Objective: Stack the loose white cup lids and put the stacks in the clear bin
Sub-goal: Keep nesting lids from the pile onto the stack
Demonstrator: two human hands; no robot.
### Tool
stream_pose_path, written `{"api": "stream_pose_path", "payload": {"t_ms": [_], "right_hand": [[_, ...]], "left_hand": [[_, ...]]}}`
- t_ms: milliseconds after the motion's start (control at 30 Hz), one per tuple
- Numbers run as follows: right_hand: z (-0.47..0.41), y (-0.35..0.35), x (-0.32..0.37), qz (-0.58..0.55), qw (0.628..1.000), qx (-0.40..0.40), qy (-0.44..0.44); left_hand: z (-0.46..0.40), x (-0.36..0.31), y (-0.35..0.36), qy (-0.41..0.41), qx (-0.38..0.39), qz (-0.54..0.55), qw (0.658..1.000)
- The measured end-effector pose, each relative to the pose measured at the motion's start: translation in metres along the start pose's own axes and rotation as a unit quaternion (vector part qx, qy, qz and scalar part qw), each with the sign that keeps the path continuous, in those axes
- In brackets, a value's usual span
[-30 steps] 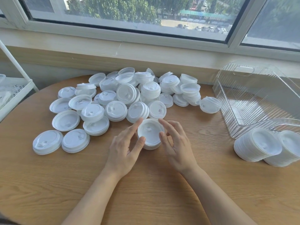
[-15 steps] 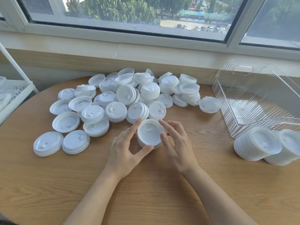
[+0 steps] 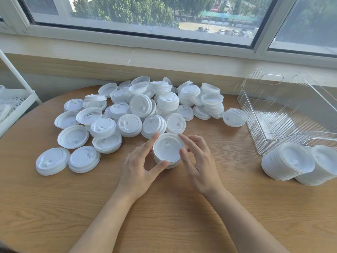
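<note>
Your left hand [image 3: 140, 167] and right hand [image 3: 198, 165] are meeting around a short stack of lids [image 3: 168, 150] standing on the bench [image 3: 164, 216]. Your left hand is grasping it, with the thumb curling under the near rim and the forefinger reaching up along the far-left edge. Your right hand is touching the stack's right rim with its thumb, and its other fingers are lying straight above the top lid.

Just beyond your fingertips the pile of loose lids [image 3: 138, 110] is spreading away toward the wall and out to your left; its nearest lids are almost touching the stack. Well off to the right of your right hand, two finished stacks [image 3: 299, 161] are lying on their sides, leaning against the near edge of the clear bin [image 3: 273, 115], which is sitting beyond them by the window sill. Between your right hand and those stacks bare bench is showing, and more is showing on the near side around your forearms.
</note>
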State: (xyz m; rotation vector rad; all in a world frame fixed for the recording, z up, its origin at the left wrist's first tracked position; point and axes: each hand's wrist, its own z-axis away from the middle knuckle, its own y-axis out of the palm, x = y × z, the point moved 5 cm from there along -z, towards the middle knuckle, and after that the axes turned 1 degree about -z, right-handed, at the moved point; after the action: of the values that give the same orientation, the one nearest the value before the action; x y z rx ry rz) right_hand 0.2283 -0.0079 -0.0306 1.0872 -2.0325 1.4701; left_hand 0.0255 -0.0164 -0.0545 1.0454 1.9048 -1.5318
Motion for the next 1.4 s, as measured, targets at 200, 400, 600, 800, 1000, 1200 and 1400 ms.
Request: {"api": "stream_pose_path", "payload": {"t_ms": [200,400,600,800,1000,1200,1400], "right_hand": [[0.004,0.004,-0.004,-0.007,1.000,0.000,0.000],[0.001,0.008,-0.007,-0.023,0.999,0.011,0.020],[0.005,0.014,-0.012,-0.044,0.998,0.023,0.028],[0.002,0.010,-0.020,-0.027,0.998,0.042,0.040],[-0.005,0.004,-0.011,-0.026,0.997,0.066,0.025],[-0.022,0.014,-0.024,-0.061,0.997,0.008,0.041],[-0.062,0.028,-0.054,0.111,0.989,-0.016,0.094]], "left_hand": [[-0.001,-0.001,0.003,0.009,-0.005,-0.043,0.999],[0.000,0.001,0.004,0.005,-0.013,-0.042,0.999],[0.000,0.000,0.003,0.006,-0.015,-0.042,0.999],[-0.001,-0.001,0.004,0.002,-0.014,-0.052,0.999],[0.002,-0.005,0.001,0.001,-0.011,-0.039,0.999],[0.001,0.001,-0.004,-0.033,-0.040,0.022,0.998],[0.000,0.004,-0.004,-0.040,-0.052,0.025,0.998]]}}
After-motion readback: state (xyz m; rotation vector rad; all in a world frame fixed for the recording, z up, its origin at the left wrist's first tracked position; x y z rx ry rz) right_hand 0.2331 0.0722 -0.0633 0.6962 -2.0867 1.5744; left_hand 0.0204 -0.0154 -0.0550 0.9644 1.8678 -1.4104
